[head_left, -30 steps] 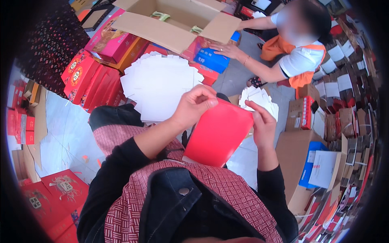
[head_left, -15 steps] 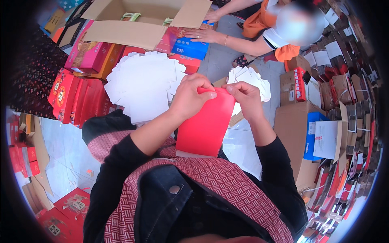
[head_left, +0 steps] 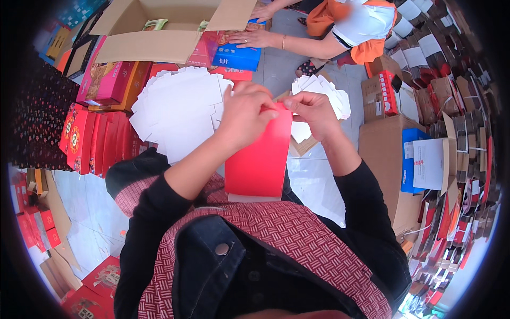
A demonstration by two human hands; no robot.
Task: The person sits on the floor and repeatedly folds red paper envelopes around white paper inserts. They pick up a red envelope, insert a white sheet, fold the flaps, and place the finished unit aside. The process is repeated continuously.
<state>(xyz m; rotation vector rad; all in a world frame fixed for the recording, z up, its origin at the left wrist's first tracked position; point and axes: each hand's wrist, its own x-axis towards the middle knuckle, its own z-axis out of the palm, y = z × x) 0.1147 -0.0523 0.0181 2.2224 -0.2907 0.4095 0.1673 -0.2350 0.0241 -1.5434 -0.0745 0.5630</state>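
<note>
A bright red card piece (head_left: 256, 162) with a pale underside hangs in front of my lap, and it looks like a flat carton blank. My left hand (head_left: 245, 114) pinches its far edge near the left corner, thumb on the red face. At the far right corner, my right hand (head_left: 314, 112) grips the same edge between thumb and forefinger. Just beyond my left forearm lies a fanned stack of white die-cut blanks (head_left: 175, 109). A smaller pile of white blanks (head_left: 321, 93) is behind my right hand.
An open cardboard box (head_left: 146, 48) stands at the far left beside pink and red gift boxes (head_left: 79, 135). Another person's hand (head_left: 249, 38) rests on a blue box (head_left: 237, 57). Brown cartons (head_left: 385, 165) and bundled flat cardboard (head_left: 473, 159) line the right.
Both hands and the red card have shifted slightly left in view, and the card hangs straighter. My left fingers have lifted and moved along the far edge.
</note>
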